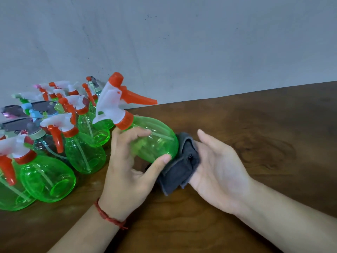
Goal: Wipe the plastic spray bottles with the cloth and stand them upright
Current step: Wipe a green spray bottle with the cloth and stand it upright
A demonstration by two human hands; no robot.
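Observation:
My left hand (127, 167) grips a clear green spray bottle (155, 137) around its body, thumb under it and fingers over the top. The bottle is tilted, its white and orange trigger head pointing up and to the left. My right hand (218, 172) holds a dark grey cloth (180, 167) draped over its fingers, which press against the bottle's base with the palm facing up. Both hands hover just above the brown wooden table (237, 125).
Several more spray bottles (80, 143), mostly green with white and orange heads, stand crowded at the left against the grey wall (182, 42). A few have grey or blue heads. The table's far edge runs along the wall.

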